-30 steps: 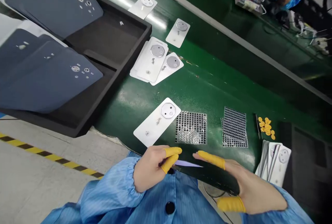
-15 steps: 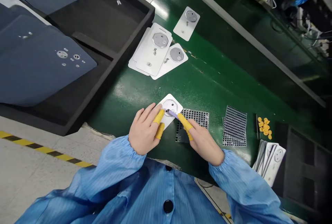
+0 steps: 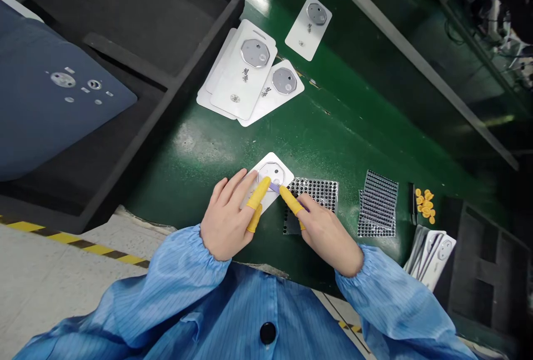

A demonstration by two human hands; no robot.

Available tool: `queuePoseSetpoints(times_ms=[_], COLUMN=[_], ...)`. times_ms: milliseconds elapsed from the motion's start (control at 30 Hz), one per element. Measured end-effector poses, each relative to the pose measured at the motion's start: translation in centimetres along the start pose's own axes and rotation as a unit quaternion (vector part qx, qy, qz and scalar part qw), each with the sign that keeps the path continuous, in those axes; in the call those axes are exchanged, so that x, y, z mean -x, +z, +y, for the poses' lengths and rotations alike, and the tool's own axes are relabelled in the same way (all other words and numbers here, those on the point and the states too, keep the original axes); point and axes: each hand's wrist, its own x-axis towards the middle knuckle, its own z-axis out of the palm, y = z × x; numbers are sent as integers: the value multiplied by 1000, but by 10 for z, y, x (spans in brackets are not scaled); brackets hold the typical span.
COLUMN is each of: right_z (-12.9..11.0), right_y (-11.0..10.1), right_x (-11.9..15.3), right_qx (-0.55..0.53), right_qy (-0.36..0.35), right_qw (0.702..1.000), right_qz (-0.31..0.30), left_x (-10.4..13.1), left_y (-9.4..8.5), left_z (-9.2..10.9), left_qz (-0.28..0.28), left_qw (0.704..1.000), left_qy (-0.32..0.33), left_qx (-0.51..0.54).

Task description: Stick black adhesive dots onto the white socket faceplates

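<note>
Since the earlier frame, the left forefinger has advanced onto the octagonal disc (image 3: 272, 170), and the tip of the purple tool (image 3: 275, 188) has shifted toward the near rim. Nearest the wearer, the left hand (image 3: 227, 222) lies spread, at about eight o'clock of the white panel (image 3: 271, 196); the right hand (image 3: 328, 232), at four o'clock, pinches the tool narrowly. The panel lies on the green tabletop just ahead of both hands, its disc end pointing toward one o'clock. Good practice, by judgement, would pin the panel flat with the left fingers, keep the tool low — lest it scratch the glossy face — and press lightly. The panel is plain white; its disc is pale, with a bright faceted rim and a dark dot at about two o'clock, the lower half being hidden beneath the hand. Farther off, toward eleven o'clock — similar panels in an overlapping stack (image 3: 237, 79).
</note>
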Motion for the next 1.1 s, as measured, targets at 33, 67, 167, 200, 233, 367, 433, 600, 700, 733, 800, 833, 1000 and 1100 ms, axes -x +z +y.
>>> queuePoseSetpoints(times_ms=[33,67,167,200,233,367,433,600,700,733,800,833,1000,1100], right_z=[-1,-1,-2,-2,-2,-5,-8,-10,5,13,29,37,76,98], right_y=[0,-1,-1,-1,-1,-2,-2,-1,0,0,-2,-3,-4,1], right_x=[0,0,-1,-1,-1,-3,-4,-5,-4,-4,-3,-2,-6,-17], right_qx=[8,17,39,44,48,74,89,76,-22,-84,-254,-349,-504,-278], right_qy=[-3,-7,-15,-16,-17,-26,-26,-20,-27,-30,-26,-19,64,103], right_qw=[1000,1000,999,999,999,997,996,996,999,996,967,936,844,926], right_qz=[2,4,3,0,-3,-8,-14,-48,-30,-14,22,40,170,234], left_x=[0,0,-1,-1,-1,-2,-3,-3,1,2,5,6,4,1], left_y=[-1,-1,-4,-4,-4,-5,-5,-2,2,3,6,7,8,7], left_z=[0,1,1,1,2,4,6,6,2,0,-2,-3,1,3], left_qz=[-13,-24,-36,-38,-39,-40,-42,-48,-38,-31,-19,-19,-48,-57], left_qw=[1000,1000,999,999,999,999,999,998,999,999,1000,1000,998,997], left_qy=[0,-2,-10,-11,-13,-25,-29,-33,-16,-9,0,2,-10,-12], left_qx=[-1,-2,0,2,5,12,9,-6,-11,-12,-17,-22,-38,-47])
